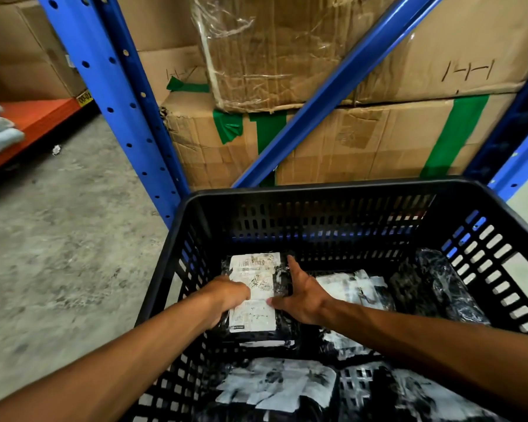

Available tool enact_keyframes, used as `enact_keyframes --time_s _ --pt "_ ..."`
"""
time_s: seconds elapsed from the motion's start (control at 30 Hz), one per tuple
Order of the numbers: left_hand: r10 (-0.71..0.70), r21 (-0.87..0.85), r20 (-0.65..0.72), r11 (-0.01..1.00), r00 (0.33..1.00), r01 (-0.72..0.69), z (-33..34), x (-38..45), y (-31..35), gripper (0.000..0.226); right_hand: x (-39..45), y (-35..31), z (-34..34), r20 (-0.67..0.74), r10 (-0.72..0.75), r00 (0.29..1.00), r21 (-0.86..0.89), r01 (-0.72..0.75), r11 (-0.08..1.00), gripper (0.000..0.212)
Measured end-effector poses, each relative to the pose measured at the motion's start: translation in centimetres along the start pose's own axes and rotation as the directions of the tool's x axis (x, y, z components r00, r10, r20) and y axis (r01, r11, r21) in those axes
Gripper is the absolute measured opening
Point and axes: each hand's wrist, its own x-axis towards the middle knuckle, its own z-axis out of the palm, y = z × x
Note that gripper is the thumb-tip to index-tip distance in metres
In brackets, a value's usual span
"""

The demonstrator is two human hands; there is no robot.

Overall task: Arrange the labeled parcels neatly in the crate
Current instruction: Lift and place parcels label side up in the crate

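A black slatted plastic crate (333, 190) fills the lower right of the head view. Inside lie several black plastic parcels with white labels. One parcel (258, 269), label up, sits against the crate's left wall. My left hand (226, 295) grips its left edge with curled fingers. My right hand (302, 295) presses flat on its right edge, fingers spread and thumb on the label. Another labeled parcel (357, 287) lies just right of it. A plain black parcel (433, 278) leans in the right corner. Two more labeled parcels (275, 388) lie at the near side.
A blue steel rack upright (113, 95) and a diagonal brace (326, 86) stand just behind the crate, with taped cardboard boxes (363, 138) stacked behind them. Bare concrete floor (67, 239) spreads to the left. An orange shelf (37, 123) with grey bundles sits far left.
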Motion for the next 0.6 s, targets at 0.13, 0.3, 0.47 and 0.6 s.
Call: enact_keyframes --time_s 0.13,0.3,0.47,0.6 --pt "0.01 0.061 0.0 0.998 1.0 -0.01 0.0 0.2 -0.1 0.062 -0.1 0.2 0.3 -0.024 -0.006 1.0 0.029 0.007 1.0 0.102" --pt "0.027 0.067 0.008 0.997 1.0 -0.027 0.0 0.3 0.0 0.065 -0.3 0.6 1.1 -0.038 0.02 0.999 0.071 -0.017 0.997 0.098" --pt "0.05 0.121 0.04 0.991 0.998 -0.054 -0.1 -0.1 -0.1 0.066 0.1 0.9 1.1 -0.025 0.032 0.999 0.072 -0.03 0.997 0.097" --pt "0.047 0.159 0.07 0.986 0.996 -0.058 -0.3 -0.6 -0.2 0.071 0.5 1.2 1.2 0.0 0.041 0.999 0.081 -0.041 0.996 0.104"
